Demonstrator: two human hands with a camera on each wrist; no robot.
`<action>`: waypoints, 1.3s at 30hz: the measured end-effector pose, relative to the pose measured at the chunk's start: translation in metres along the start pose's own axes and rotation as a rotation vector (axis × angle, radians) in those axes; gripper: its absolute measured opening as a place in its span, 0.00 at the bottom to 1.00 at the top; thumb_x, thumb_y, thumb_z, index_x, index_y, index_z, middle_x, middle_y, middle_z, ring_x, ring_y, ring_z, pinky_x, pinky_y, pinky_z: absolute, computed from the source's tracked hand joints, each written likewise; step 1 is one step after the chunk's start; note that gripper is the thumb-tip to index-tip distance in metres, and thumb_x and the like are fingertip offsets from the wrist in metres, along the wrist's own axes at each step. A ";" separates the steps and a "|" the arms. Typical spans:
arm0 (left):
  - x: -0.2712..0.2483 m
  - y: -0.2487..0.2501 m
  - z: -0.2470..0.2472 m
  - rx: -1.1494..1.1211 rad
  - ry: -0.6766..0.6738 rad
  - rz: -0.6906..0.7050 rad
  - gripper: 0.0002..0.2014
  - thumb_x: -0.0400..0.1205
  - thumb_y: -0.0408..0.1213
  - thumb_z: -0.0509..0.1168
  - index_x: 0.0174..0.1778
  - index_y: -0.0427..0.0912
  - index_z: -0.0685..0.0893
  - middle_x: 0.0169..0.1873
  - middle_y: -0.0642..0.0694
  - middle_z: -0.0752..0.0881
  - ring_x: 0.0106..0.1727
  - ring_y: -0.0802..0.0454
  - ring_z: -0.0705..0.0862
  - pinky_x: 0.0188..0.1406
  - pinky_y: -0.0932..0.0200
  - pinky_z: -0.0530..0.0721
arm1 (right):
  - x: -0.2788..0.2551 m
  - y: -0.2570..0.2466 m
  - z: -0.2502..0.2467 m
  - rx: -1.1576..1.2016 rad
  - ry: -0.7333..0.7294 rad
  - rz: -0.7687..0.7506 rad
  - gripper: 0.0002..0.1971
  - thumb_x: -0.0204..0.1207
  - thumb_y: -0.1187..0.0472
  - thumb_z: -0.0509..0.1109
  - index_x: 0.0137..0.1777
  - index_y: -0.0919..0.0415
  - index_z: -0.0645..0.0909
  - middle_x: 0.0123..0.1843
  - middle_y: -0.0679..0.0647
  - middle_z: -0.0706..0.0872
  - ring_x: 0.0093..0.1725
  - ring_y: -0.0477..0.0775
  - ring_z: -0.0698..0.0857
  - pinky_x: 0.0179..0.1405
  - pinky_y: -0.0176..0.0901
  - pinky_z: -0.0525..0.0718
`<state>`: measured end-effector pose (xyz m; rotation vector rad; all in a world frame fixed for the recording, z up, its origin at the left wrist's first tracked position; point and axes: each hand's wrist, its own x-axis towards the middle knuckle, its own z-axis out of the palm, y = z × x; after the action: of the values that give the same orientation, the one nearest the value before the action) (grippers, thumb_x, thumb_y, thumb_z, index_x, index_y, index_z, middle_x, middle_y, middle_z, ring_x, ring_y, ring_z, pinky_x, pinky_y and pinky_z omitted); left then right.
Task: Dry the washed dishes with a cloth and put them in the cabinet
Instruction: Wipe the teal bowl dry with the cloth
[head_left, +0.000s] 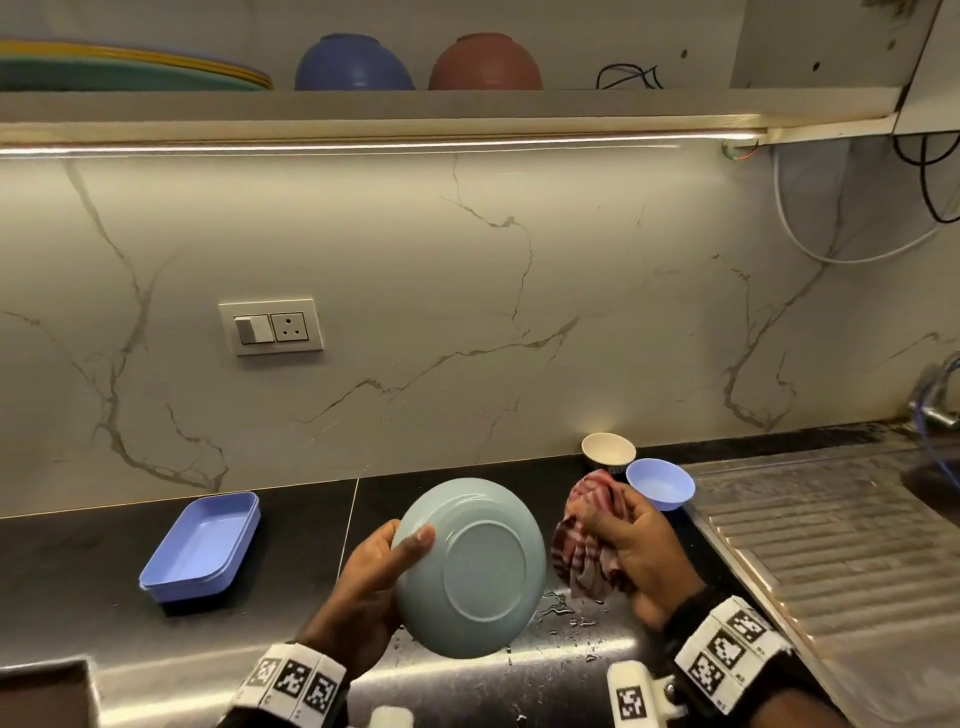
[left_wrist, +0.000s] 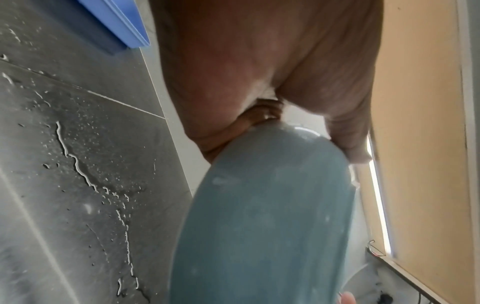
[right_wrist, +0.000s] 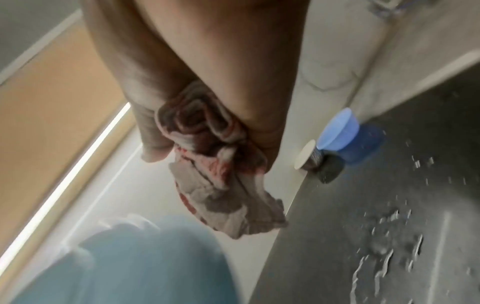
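- Head view: a pale blue plate (head_left: 470, 566) is held tilted above the wet counter (head_left: 582, 649), underside up, gripped at its rim by the left hand (head_left: 371, 577).
- A bunched checked cloth (head_left: 589, 540) is clutched by the right hand's (head_left: 631, 551) curled fingers, just beside the plate.

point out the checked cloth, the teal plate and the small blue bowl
checked cloth (head_left: 589, 545): head view, on the bunched folds left of the right hand.
teal plate (head_left: 470, 566): head view, on its underside inside the foot ring.
small blue bowl (head_left: 661, 484): head view, on its inside.
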<state>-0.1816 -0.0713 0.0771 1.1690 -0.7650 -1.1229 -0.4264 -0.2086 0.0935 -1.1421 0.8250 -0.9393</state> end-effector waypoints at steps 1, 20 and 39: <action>0.000 0.000 0.001 0.003 0.001 -0.004 0.44 0.58 0.57 0.83 0.64 0.35 0.79 0.54 0.34 0.90 0.49 0.36 0.90 0.36 0.44 0.87 | 0.001 -0.002 0.000 0.063 -0.023 0.032 0.19 0.76 0.65 0.75 0.66 0.55 0.81 0.57 0.62 0.90 0.59 0.67 0.89 0.56 0.65 0.88; -0.018 -0.009 0.032 0.015 -0.194 -0.056 0.26 0.74 0.39 0.74 0.67 0.35 0.78 0.59 0.33 0.87 0.55 0.36 0.88 0.46 0.45 0.88 | 0.021 0.004 0.061 -0.557 -0.180 -0.138 0.14 0.86 0.42 0.58 0.58 0.41 0.85 0.62 0.47 0.85 0.61 0.48 0.83 0.68 0.53 0.80; -0.010 0.010 0.039 -0.181 -0.123 -0.056 0.21 0.84 0.48 0.63 0.66 0.38 0.84 0.61 0.26 0.86 0.56 0.31 0.89 0.46 0.39 0.90 | -0.008 0.016 0.088 -0.952 -0.256 -0.587 0.21 0.82 0.42 0.61 0.73 0.41 0.76 0.74 0.40 0.71 0.73 0.42 0.70 0.75 0.42 0.72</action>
<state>-0.2172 -0.0739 0.0971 0.9814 -0.7119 -1.2927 -0.3474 -0.1674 0.0981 -2.3711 0.7408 -0.8345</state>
